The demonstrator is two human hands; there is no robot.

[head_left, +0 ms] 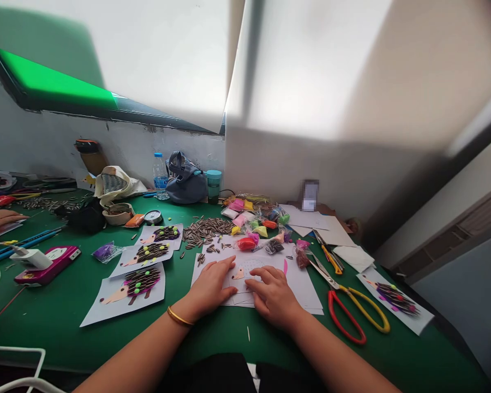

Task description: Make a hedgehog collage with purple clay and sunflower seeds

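Note:
A small sheet with a drawn hedgehog [249,267], its face in peach clay with a dark eye, lies on larger white paper [306,295] in front of me. My left hand [213,284] rests flat on the sheet's left side, fingers together and thumb out. Over the lower right of the drawing is my right hand [273,295], its fingers apart and slightly bent, fingertips touching the paper. Nothing shows in either hand. A strip of pink clay [285,266] is just right of the drawing. Loose sunflower seeds [204,230] are heaped beyond my left hand.
Hedgehog pictures [133,289] covered in seeds lie at left, another [393,300] at right. Large scissors [347,300] lie open beside the paper. Bags of coloured clay [247,242] stand behind. A pink power bank [49,265] with a white charger and another person's hand [0,218] are far left.

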